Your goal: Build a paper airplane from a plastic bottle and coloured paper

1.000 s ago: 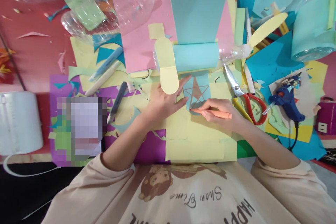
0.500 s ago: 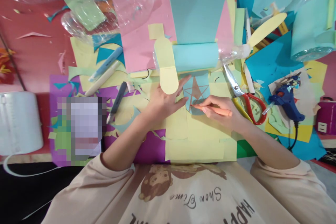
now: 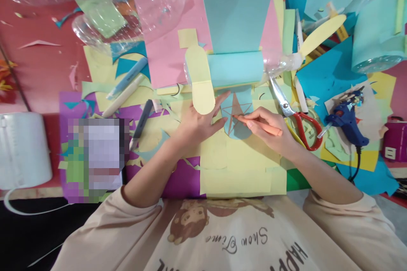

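An orange marker point(image 3: 263, 125) is pinched in my right hand point(image 3: 270, 129), its tip on a light blue paper piece point(image 3: 241, 132). On that paper is a star outline in orange-brown, partly coloured in at the top and centre. My left hand point(image 3: 199, 125) lies with fingers spread at the paper's left edge, steadying contact with thumb and index finger. Just beyond, a plastic bottle point(image 3: 276, 60) wrapped in light blue paper lies on its side. A rounded pale yellow strip point(image 3: 203, 95) at its left end covers part of my left hand. Yellow paper point(image 3: 241, 178) lies underneath.
Red-and-yellow-handled scissors point(image 3: 299, 120) and a blue glue gun point(image 3: 349, 120) lie at the right. Markers point(image 3: 129, 78) and paper scraps are at the left, near a blurred phone-like device point(image 3: 103, 152). Clear bottles point(image 3: 162, 4) lie at the back left; a blue-papered bottle point(image 3: 377, 29) stands back right.
The marker tip has moved up from the star's lower left point to its centre, with my right hand shifting slightly. My left hand stays in place.
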{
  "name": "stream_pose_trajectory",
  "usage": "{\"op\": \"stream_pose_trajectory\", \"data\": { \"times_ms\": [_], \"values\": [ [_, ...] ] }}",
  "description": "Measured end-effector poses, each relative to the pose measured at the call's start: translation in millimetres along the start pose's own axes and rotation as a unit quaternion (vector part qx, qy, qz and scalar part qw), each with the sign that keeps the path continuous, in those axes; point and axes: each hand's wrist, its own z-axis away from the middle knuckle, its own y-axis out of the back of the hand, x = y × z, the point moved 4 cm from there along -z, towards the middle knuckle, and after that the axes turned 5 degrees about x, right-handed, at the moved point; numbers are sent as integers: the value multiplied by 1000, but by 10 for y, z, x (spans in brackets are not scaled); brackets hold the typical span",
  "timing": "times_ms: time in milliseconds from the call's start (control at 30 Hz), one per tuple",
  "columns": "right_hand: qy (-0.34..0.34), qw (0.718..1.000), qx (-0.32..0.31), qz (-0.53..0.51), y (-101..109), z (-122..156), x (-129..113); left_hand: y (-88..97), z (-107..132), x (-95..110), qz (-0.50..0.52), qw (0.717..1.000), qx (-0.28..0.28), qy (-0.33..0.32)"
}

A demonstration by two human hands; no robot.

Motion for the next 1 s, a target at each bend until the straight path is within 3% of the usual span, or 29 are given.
{"op": "stream_pose_trajectory", "data": {
  "times_ms": [200,367,533,733,1000],
  "values": [
    [-7,1000,-29,-3,-18,1,-21,6,3,-1,-5,1000,5,-8],
    [6,1000,-6,4,-2,-4,-47,-4,3,-9,-9,1000,-5,3],
    [-10,998,-59,-12,-19,-5,-18,1,4,-13,-8,1000,-15,6],
    [16,999,-16,-38,11,-11,20,50,15,4,-13,999,-43,-19],
    [34,995,-61,66,-64,19,-92,52,12,6,-24,997,-68,7]
  ]
}}
